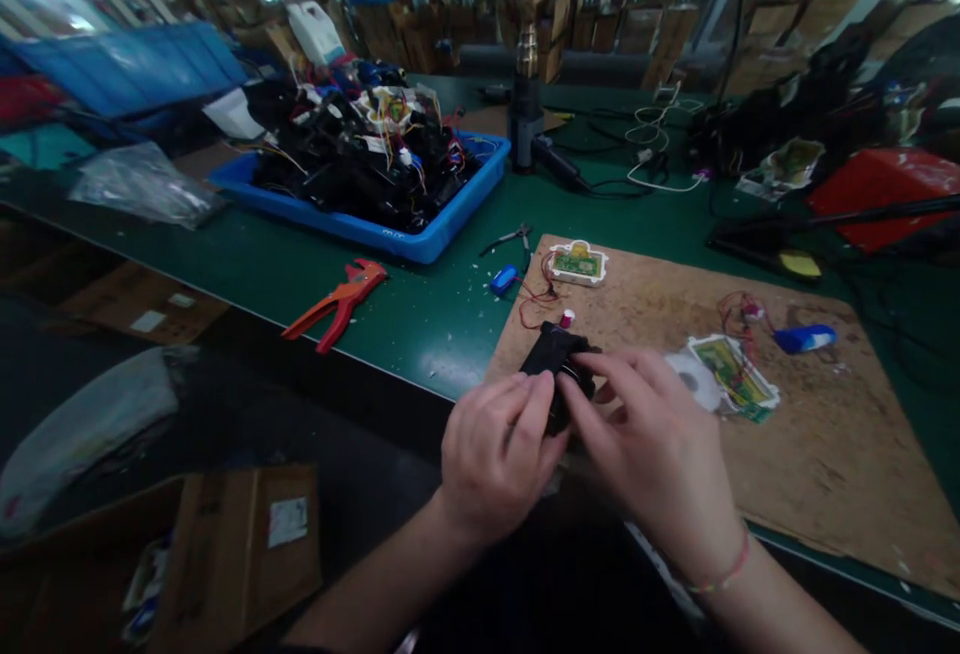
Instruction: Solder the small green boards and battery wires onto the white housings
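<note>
Both hands hold a small black plastic housing (555, 349) over the near left edge of a brown board. My left hand (502, 449) grips it from the left, fingers closed round its side. The fingers of my right hand (652, 444) press together on its round right part, partly hiding it. Behind it lie a white-framed circuit board (579, 264) and a blue battery (504, 280) with red wires. To the right of my right hand are a second circuit board (731, 372), a roll of white tape (694, 381) and another blue battery (805, 338).
A blue tray (427, 246) heaped with black parts and wires stands at the back left. Red-orange cutters (341, 304) and small pliers (517, 238) lie on the green bench. A heat gun (529, 114) stands upright behind. Below left is an open cardboard box (240, 554).
</note>
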